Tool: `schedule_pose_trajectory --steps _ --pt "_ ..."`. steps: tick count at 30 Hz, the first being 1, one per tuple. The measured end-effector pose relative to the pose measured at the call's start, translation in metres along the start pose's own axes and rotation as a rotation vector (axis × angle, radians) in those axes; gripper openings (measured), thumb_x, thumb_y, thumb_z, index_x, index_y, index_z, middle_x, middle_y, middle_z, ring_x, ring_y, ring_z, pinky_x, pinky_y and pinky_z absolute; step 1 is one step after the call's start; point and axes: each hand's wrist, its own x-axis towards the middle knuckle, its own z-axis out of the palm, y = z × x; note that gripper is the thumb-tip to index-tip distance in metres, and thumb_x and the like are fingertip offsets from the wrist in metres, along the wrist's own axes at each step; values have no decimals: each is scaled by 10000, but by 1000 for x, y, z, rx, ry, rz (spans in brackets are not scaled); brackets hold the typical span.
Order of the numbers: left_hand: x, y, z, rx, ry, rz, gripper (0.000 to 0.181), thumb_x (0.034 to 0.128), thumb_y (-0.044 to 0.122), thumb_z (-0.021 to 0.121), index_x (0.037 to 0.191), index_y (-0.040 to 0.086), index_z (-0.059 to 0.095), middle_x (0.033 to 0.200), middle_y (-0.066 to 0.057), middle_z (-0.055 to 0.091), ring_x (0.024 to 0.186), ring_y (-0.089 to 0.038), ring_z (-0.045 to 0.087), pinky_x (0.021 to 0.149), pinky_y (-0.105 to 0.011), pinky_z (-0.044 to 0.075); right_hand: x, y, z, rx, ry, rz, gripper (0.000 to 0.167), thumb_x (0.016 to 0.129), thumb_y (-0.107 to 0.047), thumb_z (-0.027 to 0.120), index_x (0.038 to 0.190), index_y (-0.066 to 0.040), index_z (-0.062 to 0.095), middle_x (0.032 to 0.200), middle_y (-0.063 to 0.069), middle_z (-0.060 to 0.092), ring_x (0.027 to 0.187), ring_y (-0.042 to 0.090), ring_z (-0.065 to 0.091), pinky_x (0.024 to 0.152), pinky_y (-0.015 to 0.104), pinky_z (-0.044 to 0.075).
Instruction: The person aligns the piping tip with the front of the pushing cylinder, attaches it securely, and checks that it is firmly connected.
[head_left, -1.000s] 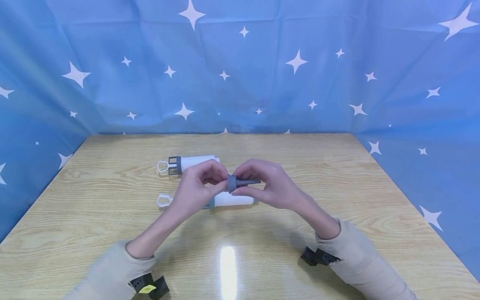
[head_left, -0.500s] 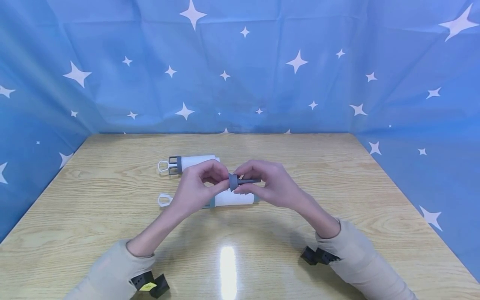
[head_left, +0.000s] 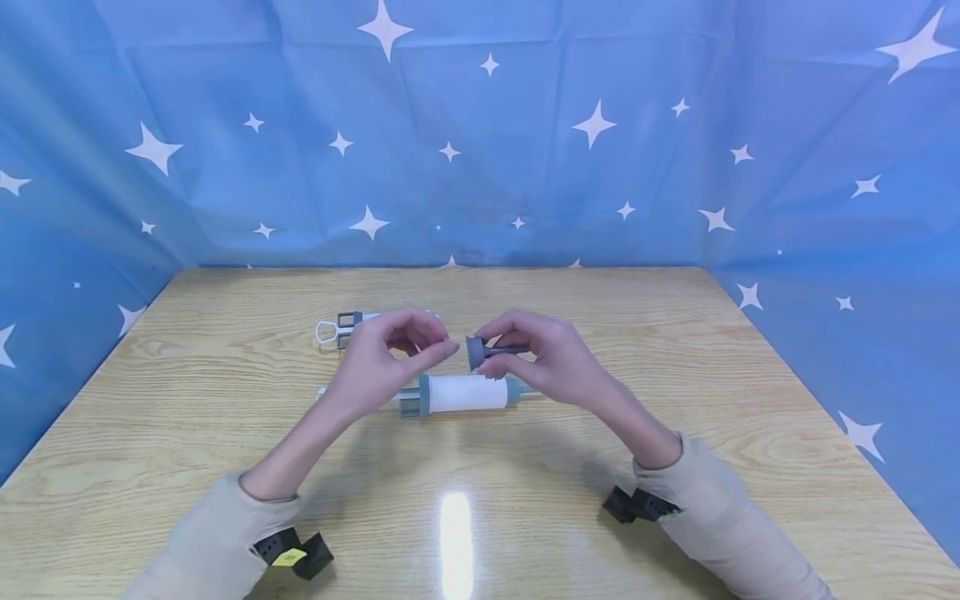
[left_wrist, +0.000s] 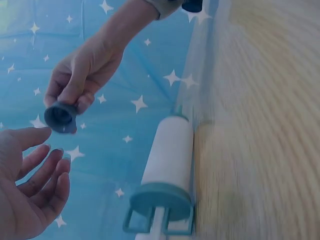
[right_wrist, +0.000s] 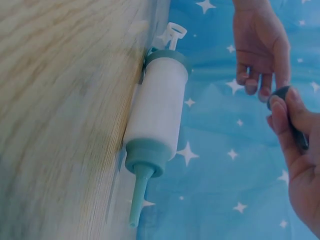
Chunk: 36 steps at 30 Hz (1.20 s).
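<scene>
A dark grey nozzle (head_left: 477, 353), with a wide round collar and a thin spout, is pinched between the thumb and fingers of my right hand (head_left: 551, 358). Its hollow collar faces my left hand (head_left: 393, 358), which is just apart from it, fingers loosely bent and holding nothing. Below both hands a white syringe (head_left: 467, 392) with teal ends lies on the table; its teal spout (right_wrist: 141, 195) shows in the right wrist view. In the head view my left hand and wrist hide much of its plunger.
Behind my left hand lies a second syringe (head_left: 347, 327) with a grey end and a white ring handle, its barrel mostly hidden. The wooden table (head_left: 187, 417) is backed by a blue curtain (head_left: 480, 167) with white stars.
My left hand has let go of the grey nozzle and drawn slightly left. My right hand has moved a little right with the nozzle, uncovering more of the teal-ended syringe.
</scene>
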Motion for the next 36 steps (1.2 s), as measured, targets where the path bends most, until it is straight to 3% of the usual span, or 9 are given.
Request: schedule_pose_trajectory --steps 6,13,22,36 --pt "6 -14 -9 43 1 -32 132 902 189 786 986 123 709 896 17 703 822 -153 653 759 -335 554 0 2 -3 -8 -8 86 297 844 8 788 1122 5 683 953 70 733 808 117 737 729 295 601" --pt "11 -35 -20 150 10 -63 168 910 154 768 1050 77 715 989 -22 713 936 -185 638 873 -414 506 -2 7 -5 6 -11 126 306 856 -2 783 1144 -9 679 907 43 742 759 102 730 725 308 601" --pt "15 -59 -35 252 -8 -94 311 893 77 753 1186 -3 687 1155 -180 666 1087 -356 592 967 -530 460 -3 9 -5 6 -8 126 314 852 14 782 1146 -7 676 892 47 745 738 102 725 703 312 602" --pt "13 -81 -53 443 -29 -141 456 895 57 727 1327 -25 611 1388 -243 564 1314 -432 486 1124 -564 334 -2 10 -6 -6 -2 104 285 868 17 766 1137 -8 678 851 58 748 697 98 717 653 307 597"
